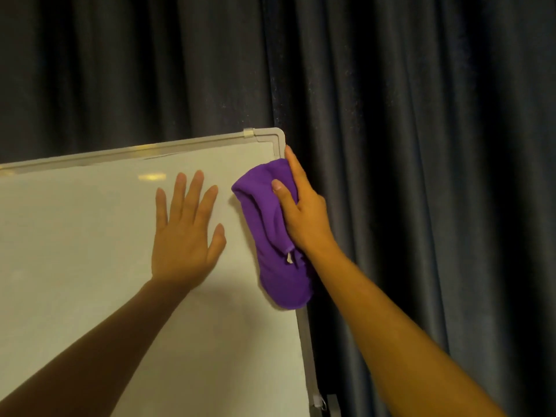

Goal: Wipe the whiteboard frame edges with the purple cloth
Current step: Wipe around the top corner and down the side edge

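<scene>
While the right hand [304, 206] has the purple cloth [270, 233] bunched against the board's right-hand frame edge [305, 335], I'd call this the side-rail pass, w/ the cloth sitting just below the top right corner [278, 138]. Thumb on the front of the cloth, index finger stretched up along the rail's outer side, other fingers hidden behind, so the hand is wrapped round cloth and rail together. The cloth hangs down over the rail in a long fold; its lower end droops past the wrist.

Left hand [183, 233] is flat on the whiteboard [75, 251], fingers straight and spread, holding nothing; my read is it's bracing the board.

Next move, as I judge it: slide the cloth along the rail, up to the corner or down toward the bottom, keeping the pinch so both faces of the edge get rubbed. Then round the corner and onto the top edge [135, 152]. Watch the small clear tab [249, 133] on the top rail near the corner, the cloth could snag there. Can't tell how much of the frame is already clean.

Count: 1 whiteboard, 2 frame edges in view (top, right), 1 corner, 1 cloth, 2 hands, 1 tab, and a dark curtain [421, 145] behind it all. Bottom right there's a bit of bracket or stand [329, 404], too cut off to ID.
</scene>
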Demonstrator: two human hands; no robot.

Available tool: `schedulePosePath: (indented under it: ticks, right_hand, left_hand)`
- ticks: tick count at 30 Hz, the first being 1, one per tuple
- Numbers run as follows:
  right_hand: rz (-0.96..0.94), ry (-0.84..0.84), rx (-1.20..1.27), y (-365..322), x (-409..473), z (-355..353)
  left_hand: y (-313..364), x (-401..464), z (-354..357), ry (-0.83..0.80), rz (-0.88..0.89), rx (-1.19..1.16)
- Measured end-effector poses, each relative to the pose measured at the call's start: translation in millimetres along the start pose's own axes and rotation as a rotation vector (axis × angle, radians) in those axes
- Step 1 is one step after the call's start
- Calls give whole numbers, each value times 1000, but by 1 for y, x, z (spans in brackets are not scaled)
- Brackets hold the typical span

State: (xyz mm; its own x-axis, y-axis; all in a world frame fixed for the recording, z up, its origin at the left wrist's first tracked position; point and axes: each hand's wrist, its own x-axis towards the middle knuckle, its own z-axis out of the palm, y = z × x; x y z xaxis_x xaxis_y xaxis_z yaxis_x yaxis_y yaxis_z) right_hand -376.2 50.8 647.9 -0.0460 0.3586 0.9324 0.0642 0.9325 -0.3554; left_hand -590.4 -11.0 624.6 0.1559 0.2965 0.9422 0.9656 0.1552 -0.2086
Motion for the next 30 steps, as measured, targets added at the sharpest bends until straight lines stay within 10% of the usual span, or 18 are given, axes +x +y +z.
schedulePosePath:
  ticks: [17,30]
  right_hand:
    - [273,-41,-37,66,-216,11]
    - [159,63,-84,34,-62,16]
  left_hand:
    - [-1,5,19,-12,-29,-8]
    - [-6,-22,7,-170,37,-52]
